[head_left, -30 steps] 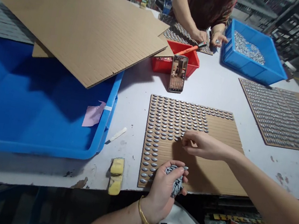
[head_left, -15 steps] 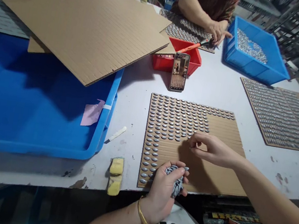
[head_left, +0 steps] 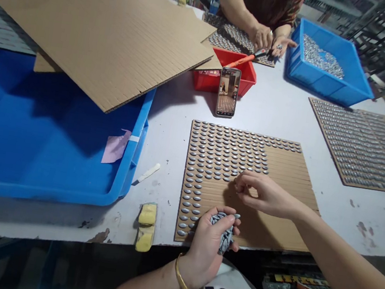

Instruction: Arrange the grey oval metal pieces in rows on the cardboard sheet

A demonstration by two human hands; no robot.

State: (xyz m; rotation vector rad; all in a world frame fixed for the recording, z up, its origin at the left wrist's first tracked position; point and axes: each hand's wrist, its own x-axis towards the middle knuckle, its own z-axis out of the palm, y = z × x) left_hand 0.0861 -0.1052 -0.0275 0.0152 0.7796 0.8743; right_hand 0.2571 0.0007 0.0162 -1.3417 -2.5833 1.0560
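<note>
- Left hand (head_left: 208, 243): closed, holding a handful of oval silver-grey studs (head_left: 225, 231); a gold bangle (head_left: 182, 278) is on the wrist.
- Right hand (head_left: 263, 193): narrow pinch, fingertips just over the board; whether a stud is held cannot be determined.
- Work piece: corrugated cardboard board (head_left: 274, 224) flat on the white counter (head_left: 273, 113), directly in front of the person.
- Studs on board (head_left: 227, 154): laid in close rows across the upper left and down the left edge. The lower right area is bare cardboard. The right hand is beside the inner corner of the rows.
- Nearby on counter: yellow sponge blocks (head_left: 146, 227) left of the board; a phone (head_left: 228, 92) at a red bin (head_left: 204, 81) beyond it.
- Left side: large blue tray (head_left: 135, 141) with a pink paper slip (head_left: 116, 146) in it, partly under a loose cardboard sheet (head_left: 96, 38).
- Far side: a co-worker's hands (head_left: 262, 36) work over another studded board (head_left: 230, 39), beside a blue bin (head_left: 331, 90) heaped with studs.
- Right side: a fully studded board (head_left: 369, 147).
</note>
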